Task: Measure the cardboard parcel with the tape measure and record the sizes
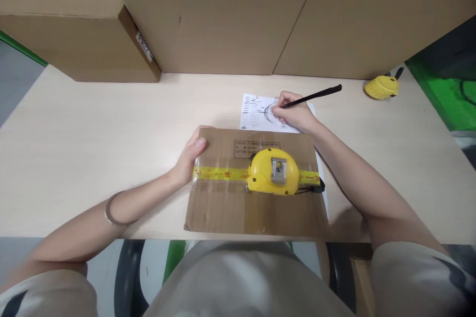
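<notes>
My left hand (189, 156) grips the left edge of a brown cardboard box (219, 210), its thumb on top and the other fingers mostly hidden behind. Across the box runs yellow packing tape (215, 173) with red print. On top of the box lies a yellow tape measure (275, 171) with a metal belt clip facing up. Beyond the box, my right hand (295, 111) is closed around a black pen (316, 95), low over a white sheet of paper (255, 111). The sheet carries short written lines and a drawn curve; its near part is covered by the box.
Large cardboard boxes (223, 20) stand along the back of the pale table (74, 148). Another carton (74, 39) with a label on its side is at the back left. A second yellow tape measure (382, 87) sits at the back right. Chair armrests (128, 277) flank my body.
</notes>
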Demonstrator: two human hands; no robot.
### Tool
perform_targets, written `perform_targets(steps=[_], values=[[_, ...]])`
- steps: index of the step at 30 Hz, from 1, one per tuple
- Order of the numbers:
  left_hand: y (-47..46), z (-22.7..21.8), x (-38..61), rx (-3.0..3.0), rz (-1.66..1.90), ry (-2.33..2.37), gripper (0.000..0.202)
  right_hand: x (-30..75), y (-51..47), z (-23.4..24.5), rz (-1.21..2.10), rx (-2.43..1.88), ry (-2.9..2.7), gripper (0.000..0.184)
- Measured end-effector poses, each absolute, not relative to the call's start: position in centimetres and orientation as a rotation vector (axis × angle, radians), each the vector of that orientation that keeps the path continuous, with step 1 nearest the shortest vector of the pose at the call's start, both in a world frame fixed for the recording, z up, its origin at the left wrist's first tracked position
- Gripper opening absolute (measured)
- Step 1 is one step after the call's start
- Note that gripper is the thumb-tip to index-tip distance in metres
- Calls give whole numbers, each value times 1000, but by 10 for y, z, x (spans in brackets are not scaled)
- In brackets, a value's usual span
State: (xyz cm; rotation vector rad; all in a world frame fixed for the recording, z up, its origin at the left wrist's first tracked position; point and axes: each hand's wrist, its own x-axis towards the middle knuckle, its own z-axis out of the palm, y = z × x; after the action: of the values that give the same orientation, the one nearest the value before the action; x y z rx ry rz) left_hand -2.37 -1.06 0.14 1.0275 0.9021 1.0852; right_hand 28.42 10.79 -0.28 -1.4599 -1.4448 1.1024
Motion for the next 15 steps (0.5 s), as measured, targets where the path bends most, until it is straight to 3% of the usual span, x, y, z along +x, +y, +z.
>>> perform_targets(steps=[6,15], values=[[-11,3,-23,1043,1094,903,55,285,105,-1,1128,-1444,-1482,30],[-12,3,-23,1042,1100,897,51,286,107,-3,1115,-1456,-1474,37]])
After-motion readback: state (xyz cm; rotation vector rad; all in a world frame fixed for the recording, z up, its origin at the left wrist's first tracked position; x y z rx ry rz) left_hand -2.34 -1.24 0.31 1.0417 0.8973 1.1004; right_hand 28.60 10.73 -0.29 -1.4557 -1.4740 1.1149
